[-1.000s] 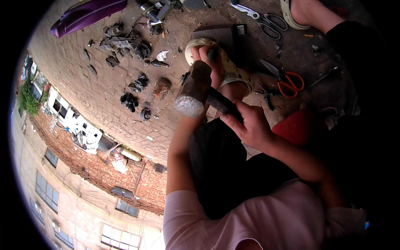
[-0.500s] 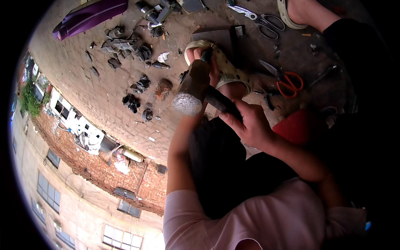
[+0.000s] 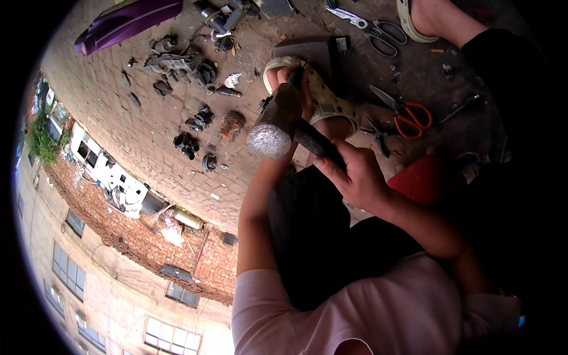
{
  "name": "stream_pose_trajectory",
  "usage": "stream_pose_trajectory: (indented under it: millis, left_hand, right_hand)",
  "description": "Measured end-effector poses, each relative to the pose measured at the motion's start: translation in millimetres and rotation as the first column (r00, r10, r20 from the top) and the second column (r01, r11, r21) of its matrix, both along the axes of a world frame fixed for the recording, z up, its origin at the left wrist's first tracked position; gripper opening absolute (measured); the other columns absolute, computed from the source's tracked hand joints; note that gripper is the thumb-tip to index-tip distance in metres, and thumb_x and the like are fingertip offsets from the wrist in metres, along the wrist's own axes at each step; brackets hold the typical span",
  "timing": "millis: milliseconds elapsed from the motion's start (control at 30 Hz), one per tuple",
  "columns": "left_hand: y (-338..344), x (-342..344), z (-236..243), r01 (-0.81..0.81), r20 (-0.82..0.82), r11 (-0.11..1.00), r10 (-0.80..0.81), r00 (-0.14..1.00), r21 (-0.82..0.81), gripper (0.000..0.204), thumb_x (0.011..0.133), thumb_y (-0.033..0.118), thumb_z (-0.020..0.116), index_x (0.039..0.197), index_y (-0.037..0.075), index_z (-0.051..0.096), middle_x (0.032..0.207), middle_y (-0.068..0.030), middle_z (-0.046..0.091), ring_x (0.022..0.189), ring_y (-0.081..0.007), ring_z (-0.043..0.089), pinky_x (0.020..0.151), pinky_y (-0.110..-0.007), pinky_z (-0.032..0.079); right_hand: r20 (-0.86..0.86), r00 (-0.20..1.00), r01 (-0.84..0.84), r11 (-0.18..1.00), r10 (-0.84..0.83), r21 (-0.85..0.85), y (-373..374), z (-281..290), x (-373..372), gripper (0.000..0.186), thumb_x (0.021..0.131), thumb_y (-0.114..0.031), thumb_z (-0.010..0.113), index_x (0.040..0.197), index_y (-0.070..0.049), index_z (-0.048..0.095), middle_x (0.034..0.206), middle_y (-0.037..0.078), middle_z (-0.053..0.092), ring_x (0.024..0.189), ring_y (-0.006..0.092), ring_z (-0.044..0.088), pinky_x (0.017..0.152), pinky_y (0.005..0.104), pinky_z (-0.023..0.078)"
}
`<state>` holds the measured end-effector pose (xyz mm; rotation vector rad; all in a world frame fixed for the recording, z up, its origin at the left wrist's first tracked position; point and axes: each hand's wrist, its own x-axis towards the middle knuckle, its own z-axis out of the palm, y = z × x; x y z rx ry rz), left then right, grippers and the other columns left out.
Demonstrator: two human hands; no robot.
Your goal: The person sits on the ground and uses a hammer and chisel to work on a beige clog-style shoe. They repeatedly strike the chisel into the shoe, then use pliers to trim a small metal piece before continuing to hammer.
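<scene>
My right hand point(image 3: 361, 177) is closed around the dark handle of a hammer point(image 3: 268, 140). The hammer's heavy head, with a worn shiny face, is raised over my left forearm and hides part of it. Beyond the head, my left hand point(image 3: 306, 97) is low over the ground beside my clog point(image 3: 321, 90). Its fingers are closed round a small dark piece point(image 3: 295, 77), mostly covered by the hand and hammer, so its kind does not show. Close by stands a dark block-like object point(image 3: 310, 52), partly behind the clog.
Orange-handled scissors point(image 3: 413, 120), pliers point(image 3: 383, 145) and dark-handled shears point(image 3: 384, 38) lie to the right. Several dark machine parts point(image 3: 177, 62) and a rusty wire bundle point(image 3: 231, 124) are scattered left. A purple panel point(image 3: 127, 23) lies far left. Something red point(image 3: 426, 180) is beside my knee.
The hammer head has shifted very slightly, with a small change of tilt, still raised in my right hand. My left hand stays by the clog, still closed on the dark piece.
</scene>
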<state>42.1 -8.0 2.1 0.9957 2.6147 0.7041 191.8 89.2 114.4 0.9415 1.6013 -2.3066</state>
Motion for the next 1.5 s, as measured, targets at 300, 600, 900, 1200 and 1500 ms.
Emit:
stream_pose_trajectory:
  millis: [300, 600, 900, 1200, 1500]
  left_hand:
    - [-2.6, -1.5, -4.1, -0.010, 0.040, 0.998, 0.008, 0.999, 0.060, 0.021, 0.086, 0.009, 0.068, 0.103, 0.002, 0.058, 0.098, -0.0187, 0.051, 0.086, -0.0368, 0.055, 0.076, -0.044, 0.044]
    - [-3.8, -1.6, -3.7, 0.000, 0.055, 1.000, -0.001, 0.999, 0.031, 0.022, 0.086, 0.008, 0.067, 0.105, 0.002, 0.058, 0.100, -0.0184, 0.051, 0.090, -0.0359, 0.055, 0.079, -0.043, 0.045]
    - [-5.5, -1.6, -7.3, -0.002, 0.059, 0.997, -0.003, 0.998, 0.080, 0.022, 0.087, 0.006, 0.066, 0.107, 0.003, 0.059, 0.100, -0.0175, 0.052, 0.092, -0.0351, 0.055, 0.082, -0.042, 0.045]
    - [-6.2, -1.8, -9.3, 0.000, 0.061, 0.997, -0.005, 0.998, 0.076, 0.022, 0.087, 0.004, 0.065, 0.108, 0.003, 0.058, 0.099, -0.0174, 0.052, 0.090, -0.0348, 0.055, 0.081, -0.043, 0.045]
    - [-5.2, -3.2, -9.5, 0.039, 0.075, 0.998, -0.043, 0.996, 0.055, 0.024, 0.086, 0.001, 0.064, 0.108, 0.002, 0.057, 0.098, -0.0179, 0.051, 0.089, -0.0354, 0.053, 0.079, -0.043, 0.044]
  right_hand:
    - [0.005, 1.000, 0.003, 1.000, -0.003, -0.007, 0.1, -1.2, -0.7, 0.031, 0.096, -0.031, 0.063, 0.093, 0.000, 0.057, 0.065, 0.018, 0.061, 0.063, 0.0382, 0.064, 0.053, 0.0428, 0.046]
    - [0.008, 1.000, -0.005, 1.000, 0.005, 0.006, -2.9, -1.3, -0.1, 0.031, 0.096, -0.031, 0.062, 0.091, -0.001, 0.057, 0.063, 0.017, 0.060, 0.060, 0.0374, 0.063, 0.052, 0.0433, 0.045]
    - [0.014, 1.000, -0.004, 1.000, 0.004, 0.023, -6.3, -3.7, 1.2, 0.033, 0.096, -0.033, 0.062, 0.089, -0.001, 0.056, 0.061, 0.018, 0.059, 0.058, 0.0374, 0.063, 0.051, 0.0437, 0.044]
    - [0.031, 0.999, -0.009, 1.000, 0.009, -0.008, -6.3, -2.5, 0.6, 0.034, 0.095, -0.034, 0.062, 0.086, -0.001, 0.056, 0.060, 0.017, 0.058, 0.057, 0.0375, 0.062, 0.050, 0.0430, 0.044]
    - [-0.037, 0.999, -0.001, 0.992, 0.005, 0.125, -8.0, -7.7, 4.3, 0.038, 0.093, -0.036, 0.065, 0.085, -0.001, 0.054, 0.059, 0.017, 0.058, 0.057, 0.0385, 0.062, 0.049, 0.0436, 0.045]
